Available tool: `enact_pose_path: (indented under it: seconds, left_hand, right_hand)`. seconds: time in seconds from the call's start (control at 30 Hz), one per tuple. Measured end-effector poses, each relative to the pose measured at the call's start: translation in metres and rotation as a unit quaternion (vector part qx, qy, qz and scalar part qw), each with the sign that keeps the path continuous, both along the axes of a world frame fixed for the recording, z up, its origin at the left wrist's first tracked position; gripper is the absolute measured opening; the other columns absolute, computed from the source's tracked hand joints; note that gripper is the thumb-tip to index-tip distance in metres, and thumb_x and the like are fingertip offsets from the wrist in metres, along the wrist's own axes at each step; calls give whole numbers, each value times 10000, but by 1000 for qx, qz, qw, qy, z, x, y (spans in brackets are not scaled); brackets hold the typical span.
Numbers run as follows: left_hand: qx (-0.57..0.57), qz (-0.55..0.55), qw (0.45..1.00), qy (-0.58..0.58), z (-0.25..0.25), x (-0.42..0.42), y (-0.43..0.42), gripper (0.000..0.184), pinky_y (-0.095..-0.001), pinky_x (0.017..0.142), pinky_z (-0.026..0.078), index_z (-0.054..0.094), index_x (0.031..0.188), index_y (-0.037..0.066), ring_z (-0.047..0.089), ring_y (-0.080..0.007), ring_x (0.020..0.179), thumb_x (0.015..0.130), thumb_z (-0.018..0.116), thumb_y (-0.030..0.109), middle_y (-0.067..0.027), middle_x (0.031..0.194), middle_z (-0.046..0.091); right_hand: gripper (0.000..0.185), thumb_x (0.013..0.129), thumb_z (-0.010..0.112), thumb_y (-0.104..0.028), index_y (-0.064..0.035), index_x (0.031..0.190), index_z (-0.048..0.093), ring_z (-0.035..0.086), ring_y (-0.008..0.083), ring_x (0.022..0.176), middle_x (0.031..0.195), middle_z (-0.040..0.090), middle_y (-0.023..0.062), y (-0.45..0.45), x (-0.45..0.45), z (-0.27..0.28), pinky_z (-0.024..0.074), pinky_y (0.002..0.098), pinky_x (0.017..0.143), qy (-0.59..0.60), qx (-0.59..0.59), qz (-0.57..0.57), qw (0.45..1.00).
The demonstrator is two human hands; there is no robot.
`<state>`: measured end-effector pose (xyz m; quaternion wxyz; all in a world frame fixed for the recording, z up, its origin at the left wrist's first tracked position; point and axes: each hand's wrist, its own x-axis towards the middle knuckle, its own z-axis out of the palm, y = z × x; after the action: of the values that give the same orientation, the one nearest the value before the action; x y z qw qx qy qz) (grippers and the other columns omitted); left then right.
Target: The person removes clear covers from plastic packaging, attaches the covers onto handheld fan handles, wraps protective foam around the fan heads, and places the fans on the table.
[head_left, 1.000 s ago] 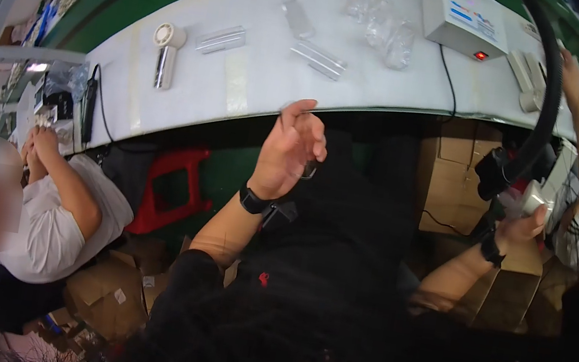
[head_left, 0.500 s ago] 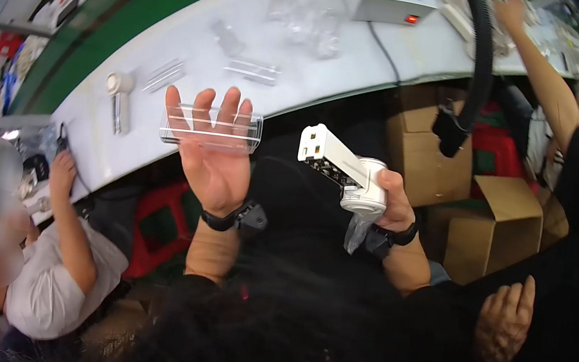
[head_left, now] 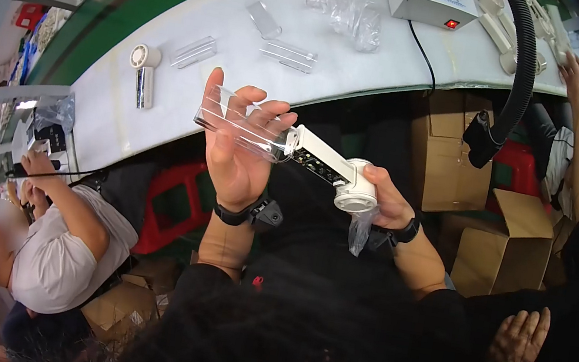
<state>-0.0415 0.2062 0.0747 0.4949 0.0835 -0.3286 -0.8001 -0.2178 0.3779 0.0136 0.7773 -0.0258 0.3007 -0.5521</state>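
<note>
A clear plastic sleeve (head_left: 238, 125) lies across the fingers of my left hand (head_left: 238, 166), which is turned palm up, with the thumb and bent fingers about it. My right hand (head_left: 392, 204) grips a white handheld fan (head_left: 330, 159) by its round head. The fan's handle points left, and a dark circuit board shows along its side. The handle's end meets the open right end of the sleeve; whether it is inside I cannot tell. A crumpled clear plastic piece (head_left: 359, 233) hangs below the fan head.
On the white table (head_left: 189, 102) lie another handheld fan (head_left: 143, 77), several clear sleeves (head_left: 289, 56), clear plastic pieces (head_left: 341, 9) and a grey box (head_left: 428, 3). A black hose (head_left: 521, 73) hangs at right above cardboard boxes (head_left: 504, 250). Co-workers (head_left: 69, 253) sit on both sides.
The sleeve has tilted and come against the fan's handle end; before, the two were apart. My left fingers have bent more around it. The whole view has shifted slightly.
</note>
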Motion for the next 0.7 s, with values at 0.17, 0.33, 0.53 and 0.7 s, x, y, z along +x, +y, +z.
enact_pose_path:
  seconds: [0.17, 0.33, 0.53, 0.7]
  left_hand:
    - [-23, 7, 1000, -20, -1, 1, -2, 791, -580, 1012, 510, 160, 1570, 166, 594, -408, 1190, 959, 634, 329, -180, 1350, 507]
    - [-54, -11, 998, 2, -6, 0, -1, 729, -583, 1031, 496, 173, 1569, 176, 567, -378, 1246, 992, 584, 349, -152, 1389, 493]
    - [-61, -12, 998, -6, -2, 3, 2, 733, -589, 1034, 492, 187, 1559, 171, 563, -377, 1252, 985, 608, 350, -155, 1386, 487]
    - [-60, 10, 997, -39, 2, 0, 8, 742, -592, 1032, 491, 194, 1553, 164, 571, -389, 1239, 980, 627, 352, -160, 1367, 495]
  right_hand:
    - [595, 970, 587, -464, 14, 1319, 533, 678, 138, 853, 1065, 687, 93, 4, 0, -6, 576, 287, 741, -6, -17, 13, 1000]
    - [578, 978, 572, -431, 25, 1330, 522, 684, 146, 888, 1107, 686, 106, 7, 0, -19, 577, 295, 782, -23, -33, 24, 999]
    - [585, 970, 577, -420, 21, 1349, 511, 678, 158, 949, 1150, 672, 116, 7, -3, -16, 571, 311, 835, 2, -44, 28, 999]
    - [661, 932, 624, -450, 15, 1382, 487, 667, 163, 994, 1191, 655, 112, 5, -6, -9, 563, 320, 859, 55, -46, 35, 997]
